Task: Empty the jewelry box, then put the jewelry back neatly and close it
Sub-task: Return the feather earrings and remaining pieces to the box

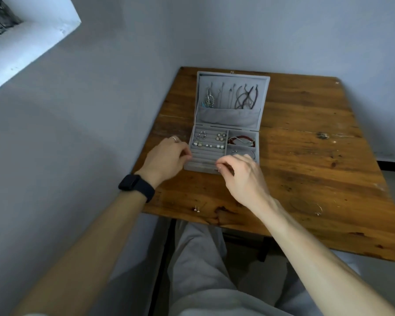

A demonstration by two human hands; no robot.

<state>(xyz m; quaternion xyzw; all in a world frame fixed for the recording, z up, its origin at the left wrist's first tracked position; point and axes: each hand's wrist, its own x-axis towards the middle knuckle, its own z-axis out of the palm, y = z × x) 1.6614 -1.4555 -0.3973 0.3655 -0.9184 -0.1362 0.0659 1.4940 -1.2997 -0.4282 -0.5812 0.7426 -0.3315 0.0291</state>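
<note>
Two hands meet at the front of the open grey jewelry box [228, 119], which sits on the wooden table [306, 167]. The left hand [167, 156] grips the box's left front corner. The right hand [242, 174] pinches thumb and forefinger over the front padded rows; whether it holds anything, I cannot tell. Earrings [219, 136] sit in the back rows.

- One wide-angle view from the head, tipped forward and steeply down over the worn brown wooden table [306, 156].
- Close in: the open grey velvet jewelry box [228, 117] sits mid-frame.
- The pale grey wall [100, 110] fills the left.
</note>
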